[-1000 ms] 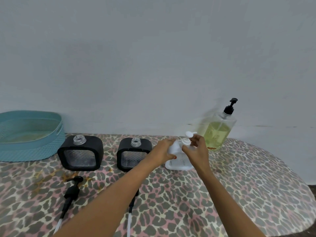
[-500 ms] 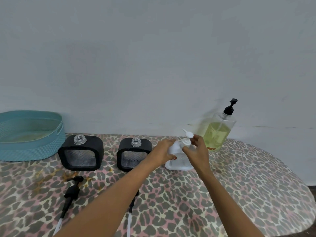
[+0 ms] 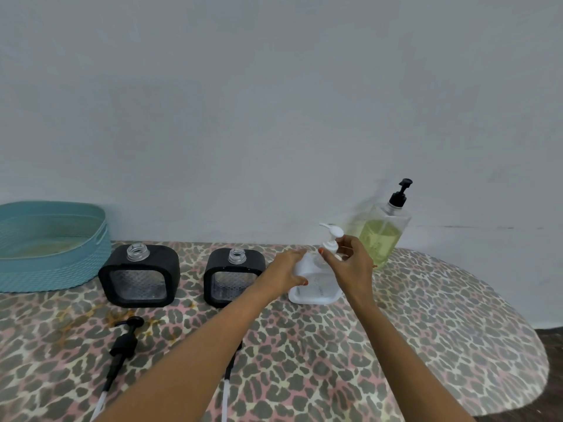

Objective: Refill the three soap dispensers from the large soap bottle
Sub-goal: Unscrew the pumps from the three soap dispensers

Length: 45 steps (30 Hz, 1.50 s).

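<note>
Clear dispenser (image 3: 315, 284), white pump (image 3: 332, 239) on top, upright on counter (image 3: 426, 330). Left hand (image 3: 285, 274) grips body; right hand (image 3: 350, 263) pinches pump collar.

The left black dispenser (image 3: 138, 275) and the right black dispenser (image 3: 233, 277), both square with clear windows, stand upright side by side on the tabletop (image 3: 396, 345), their threaded necks open. One black pump (image 3: 123, 345) and a second black pump (image 3: 226, 388) lie in front of them. Just to the right stands the white dispenser (image 3: 316, 287), held by the left hand (image 3: 285, 274). The right hand (image 3: 350, 263) pinches its white pump (image 3: 331, 239) at the neck. Behind stands the large soap bottle (image 3: 380, 239), clear, holding yellow-green soap, with its black pump on.
</note>
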{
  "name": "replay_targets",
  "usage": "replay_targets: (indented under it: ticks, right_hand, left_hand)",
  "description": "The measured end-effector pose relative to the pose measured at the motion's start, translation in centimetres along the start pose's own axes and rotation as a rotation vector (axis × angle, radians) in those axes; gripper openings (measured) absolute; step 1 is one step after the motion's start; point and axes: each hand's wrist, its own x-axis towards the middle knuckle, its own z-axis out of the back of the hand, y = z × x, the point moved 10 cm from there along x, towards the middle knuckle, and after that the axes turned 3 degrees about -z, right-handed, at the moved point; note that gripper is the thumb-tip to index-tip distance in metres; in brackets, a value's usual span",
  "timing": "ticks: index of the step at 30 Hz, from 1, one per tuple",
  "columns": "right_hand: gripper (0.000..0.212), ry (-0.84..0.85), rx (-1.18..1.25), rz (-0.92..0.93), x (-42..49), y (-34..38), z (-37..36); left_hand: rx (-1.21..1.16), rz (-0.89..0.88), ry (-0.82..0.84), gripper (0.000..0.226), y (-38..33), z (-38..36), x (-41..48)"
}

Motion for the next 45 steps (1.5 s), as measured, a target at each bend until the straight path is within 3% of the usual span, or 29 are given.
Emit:
replay_targets:
  ticks: [17,27,33,40,45]
  right_hand:
    - [0.029,-0.063,0.082,0.001,0.8,5.5,6.7]
    - [0.01,0.259,-0.084,-0.332,-6.8,-5.0,2.5]
    - [0.018,0.373,-0.169,-0.446,-9.1,-8.9,0.0]
    - [0.018,0.387,-0.216,-0.492,-10.1,-10.9,-1.2]
    - [0.006,0.375,-0.173,-0.473,-10.2,-10.8,-1.2]
  left_hand:
    - [0.088,0.036,0.095,0.075,-0.5,-0.1,-0.2]
    - [0.06,0.022,0.039,0.073,-0.4,-0.1,-0.4]
    - [0.023,0.009,0.023,0.072,-0.7,0.0,-0.7]
    - [0.0,0.023,0.002,0.072,-0.6,-0.3,-0.9]
    - [0.01,0.019,0.001,0.074,-0.8,-0.4,-1.1]
